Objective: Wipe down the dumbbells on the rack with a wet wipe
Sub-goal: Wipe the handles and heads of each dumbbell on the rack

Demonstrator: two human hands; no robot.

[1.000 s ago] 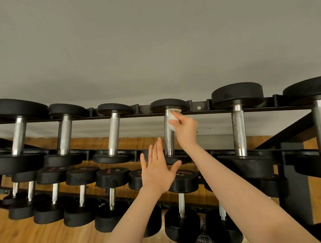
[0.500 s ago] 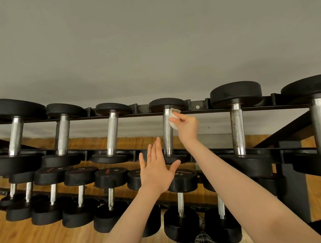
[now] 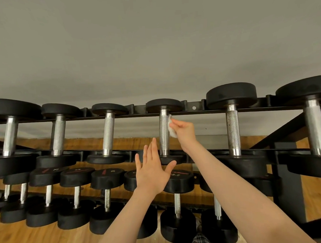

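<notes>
1. Wooden plank floor point(image 3: 17, 241) lies at the bottom of the view, and a plain grey wall point(image 3: 152, 48) fills the upper part behind everything.
2. Nearest to the camera, a piece of checked fabric point(image 3: 203, 239) shows at the lower edge, between the two bare forearms.
3. On the lower tier of the black metal dumbbell rack point(image 3: 194, 107) stand small black dumbbells with thin steel handles point(image 3: 76, 196).
4. In front of this tier the left hand point(image 3: 152, 174) is raised with its grip fully open, fingers straight and spread, holding nothing.
5. Farther up, the right hand point(image 3: 184, 128) has its grip closed on a small crumpled white wet wipe point(image 3: 171, 127), pinched between fingers and thumb.
6. This wipe touches the right side of the knurled steel handle of the fourth black dumbbell point(image 3: 164, 134) on the upper tier, near its top end.
7. Just to the right stands a bigger black dumbbell with a rust-spotted handle point(image 3: 232, 129).
</notes>
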